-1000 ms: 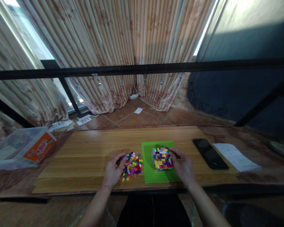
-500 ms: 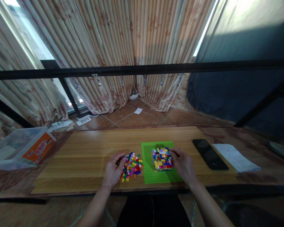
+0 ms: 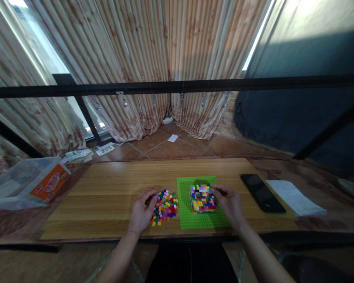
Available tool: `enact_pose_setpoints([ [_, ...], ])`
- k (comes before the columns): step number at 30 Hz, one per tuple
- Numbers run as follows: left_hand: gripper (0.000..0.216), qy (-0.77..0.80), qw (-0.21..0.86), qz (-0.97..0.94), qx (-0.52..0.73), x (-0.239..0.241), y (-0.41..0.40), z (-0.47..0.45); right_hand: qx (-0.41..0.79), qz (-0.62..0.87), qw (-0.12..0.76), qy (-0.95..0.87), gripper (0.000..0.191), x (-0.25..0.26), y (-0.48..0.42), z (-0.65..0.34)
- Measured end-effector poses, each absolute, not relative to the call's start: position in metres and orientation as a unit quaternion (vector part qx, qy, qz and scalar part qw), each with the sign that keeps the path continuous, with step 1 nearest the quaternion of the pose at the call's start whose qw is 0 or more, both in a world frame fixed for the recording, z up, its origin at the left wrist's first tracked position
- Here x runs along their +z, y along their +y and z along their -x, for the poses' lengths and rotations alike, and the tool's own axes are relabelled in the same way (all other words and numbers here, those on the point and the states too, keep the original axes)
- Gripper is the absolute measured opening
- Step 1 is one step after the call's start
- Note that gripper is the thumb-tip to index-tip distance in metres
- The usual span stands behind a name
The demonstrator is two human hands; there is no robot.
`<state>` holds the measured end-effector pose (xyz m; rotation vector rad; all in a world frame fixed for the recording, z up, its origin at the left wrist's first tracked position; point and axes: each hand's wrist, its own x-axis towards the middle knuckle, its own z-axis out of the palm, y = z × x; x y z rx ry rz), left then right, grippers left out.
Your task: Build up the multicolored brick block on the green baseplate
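Note:
A green baseplate (image 3: 186,220) lies near the front edge of the wooden table (image 3: 106,188). On it stands a block of many-coloured small bricks (image 3: 203,197). My right hand (image 3: 229,204) rests against the block's right side with fingers curled at its top right corner. A heap of loose coloured bricks (image 3: 165,206) lies left of the plate. At the heap's left edge sits my left hand (image 3: 141,212), fingers bent and pinching among the bricks; what it holds is too small to make out.
A black phone (image 3: 262,192) and a white sheet of paper (image 3: 295,197) lie to the right. At the far left is a clear plastic bin with an orange box (image 3: 48,182). A black bar (image 3: 177,85) crosses the view in front of curtains.
Almost nothing differs. My right hand has shifted slightly along the block's right side; the left hand stays at the heap.

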<state>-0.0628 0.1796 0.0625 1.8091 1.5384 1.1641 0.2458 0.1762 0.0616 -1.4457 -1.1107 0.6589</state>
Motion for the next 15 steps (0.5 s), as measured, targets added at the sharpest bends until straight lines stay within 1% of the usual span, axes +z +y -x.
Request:
enact_pose_setpoints([
  [5, 0.026, 0.562, 0.238, -0.667, 0.427, 0.061, 0.18, 0.063, 0.33, 0.612, 0.573, -0.434, 0.024, 0.071, 0.175, -0.244],
  [9, 0.026, 0.561, 0.238, -0.669, 0.426, 0.062, 0.18, 0.063, 0.37, 0.594, 0.601, -0.386, 0.022, 0.079, 0.176, -0.24],
  [12, 0.026, 0.561, 0.239, -0.669, 0.425, 0.063, 0.18, 0.062, 0.425, 0.566, 0.623, -0.333, 0.025, 0.085, 0.177, -0.238],
  [15, 0.026, 0.561, 0.242, -0.669, 0.423, 0.064, 0.179, 0.062, 0.469, 0.549, 0.625, -0.297, 0.028, 0.089, 0.178, -0.238],
])
